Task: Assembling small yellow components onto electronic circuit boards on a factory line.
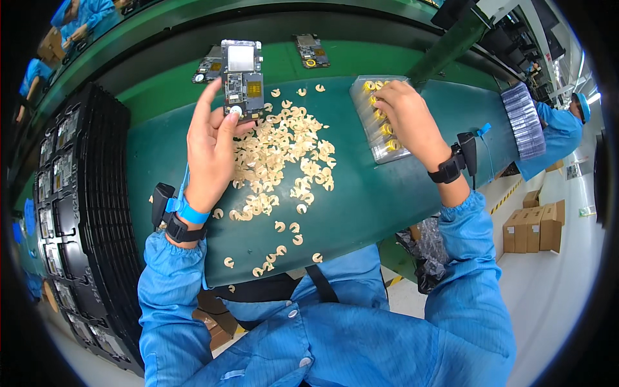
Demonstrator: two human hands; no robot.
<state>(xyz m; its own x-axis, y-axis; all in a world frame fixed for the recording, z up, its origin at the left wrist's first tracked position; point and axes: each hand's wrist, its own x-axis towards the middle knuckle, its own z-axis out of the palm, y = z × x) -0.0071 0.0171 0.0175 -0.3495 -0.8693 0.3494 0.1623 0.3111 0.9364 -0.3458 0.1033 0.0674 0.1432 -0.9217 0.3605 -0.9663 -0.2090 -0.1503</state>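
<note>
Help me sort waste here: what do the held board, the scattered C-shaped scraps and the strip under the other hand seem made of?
Board: rigid circuit laminate with shiny metal shields. Scraps: thin matte tan paper or film, probably. Strip: clear glossy plastic carrying yellow rings.

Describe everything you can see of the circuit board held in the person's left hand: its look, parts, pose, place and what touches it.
The circuit board is a small rectangular panel, dark with a pale silvery square at its top, a gold patch lower right and a small white round part at its lower edge. It is held upright above the green work surface, over a scatter of pale C-shaped pieces. The left hand holds it from below and the side, fingertips on its left edge and thumb by the white part. Nothing else touches it.
</note>
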